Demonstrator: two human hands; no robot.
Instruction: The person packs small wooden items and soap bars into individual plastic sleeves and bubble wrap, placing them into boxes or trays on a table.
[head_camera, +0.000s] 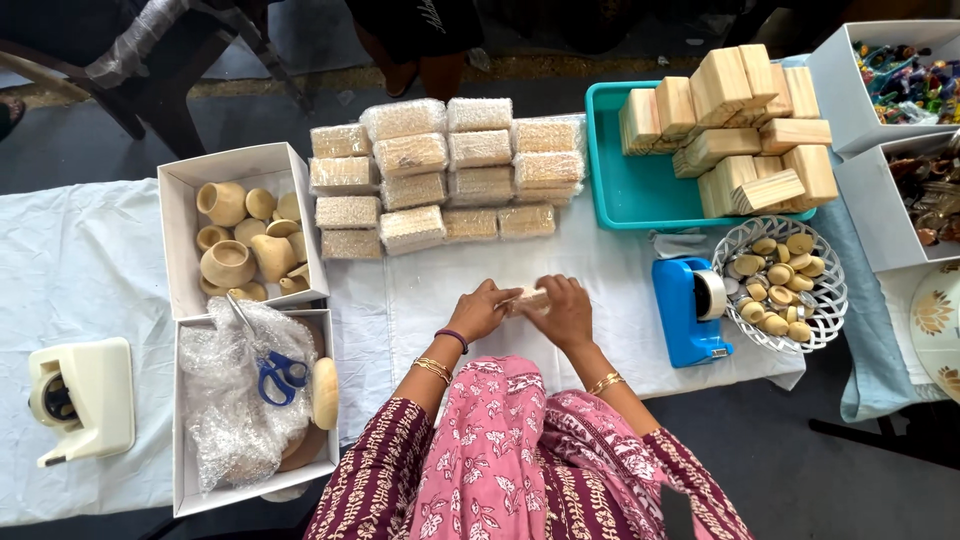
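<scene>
2 hands (525, 310) closed—gripping 1 wrapped block (528, 298).

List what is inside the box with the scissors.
The box holds crumpled bubble wrap, blue-handled scissors lying on it, and a round wooden piece at the right side. More wood shows under the wrap's lower edge; the rest beneath is covered.
</scene>
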